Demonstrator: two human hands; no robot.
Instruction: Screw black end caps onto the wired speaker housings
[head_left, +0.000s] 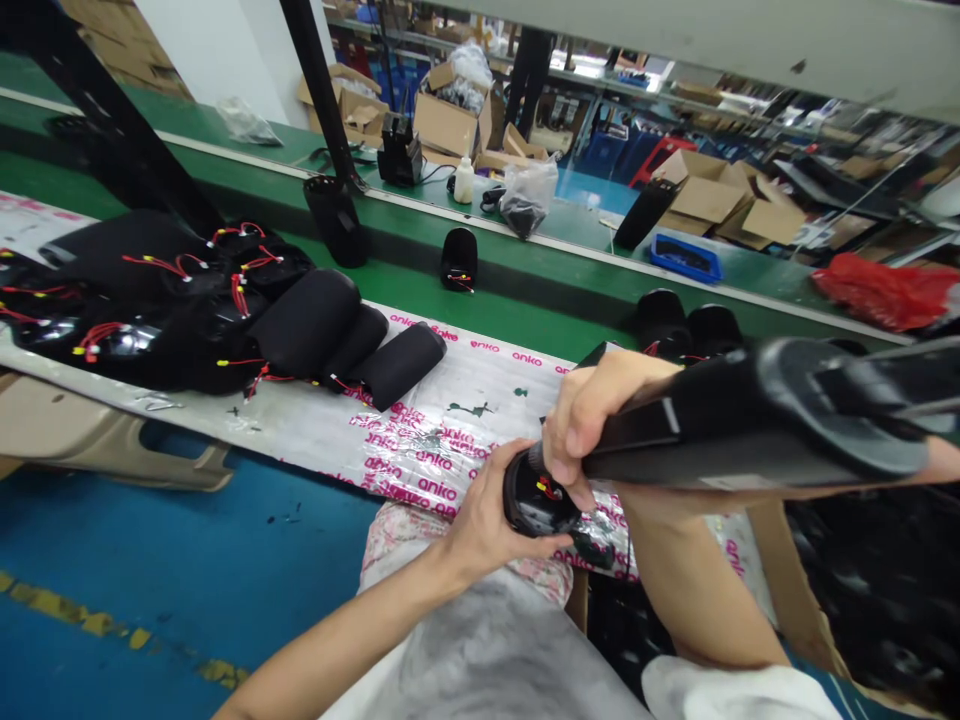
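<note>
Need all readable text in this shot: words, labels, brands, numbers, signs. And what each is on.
"anko": pink, repeated across the plastic sheeting on the worktop; some repeats are smeared by glare or creases.
Unreadable: pale label on the black handheld tool at the right hand; too blurred.
Nothing legible on the black casing in the left hand or the white bottle.
No numbers or signs readable.

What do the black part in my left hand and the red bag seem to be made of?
The black part: probably hard plastic, glossy, since it catches bright highlights. The red bag: likely thin, crinkly plastic, given its crumpled folds; film or mesh, I can't tell.
</note>
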